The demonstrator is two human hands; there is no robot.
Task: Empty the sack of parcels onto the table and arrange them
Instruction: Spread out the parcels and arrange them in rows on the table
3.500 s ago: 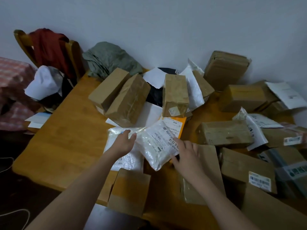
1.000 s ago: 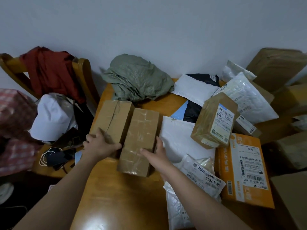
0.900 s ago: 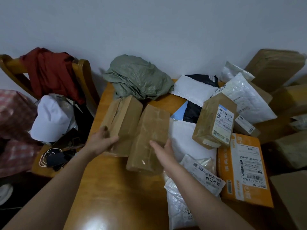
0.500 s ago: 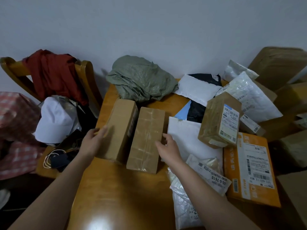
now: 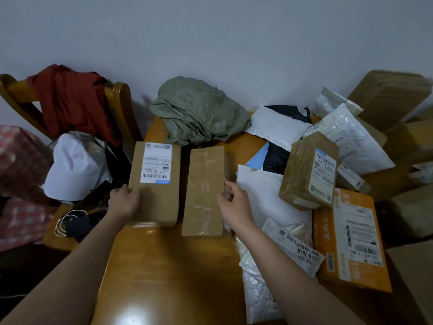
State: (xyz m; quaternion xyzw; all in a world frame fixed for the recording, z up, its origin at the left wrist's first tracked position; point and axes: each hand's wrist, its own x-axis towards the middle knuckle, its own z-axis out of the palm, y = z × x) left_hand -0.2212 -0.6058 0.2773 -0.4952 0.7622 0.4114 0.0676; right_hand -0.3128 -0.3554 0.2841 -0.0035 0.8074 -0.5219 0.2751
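Two brown boxes lie side by side on a wooden table point(image 5: 168, 273), seen from a head camera looking down. The left hand point(image 5: 124, 202) grips the near left corner of the labelled box point(image 5: 154, 184), thumb on top and fingers hidden beneath. The right hand point(image 5: 234, 207) holds the right edge of the taped box point(image 5: 203, 193), its fingers curled against the side. A narrow gap separates the two boxes. Behind them, at the table's far edge against the wall, sits the crumpled green sack point(image 5: 199, 111). To the right lie more parcels: a white mailer point(image 5: 264, 191) just beside the right hand, a tilted small box point(image 5: 309, 170) resting on it, an orange box point(image 5: 351, 238) and a clear bag point(image 5: 288, 245). Left of the table, a chair point(image 5: 121, 109) carries a red garment point(image 5: 70, 99) and a white cap point(image 5: 72, 167).
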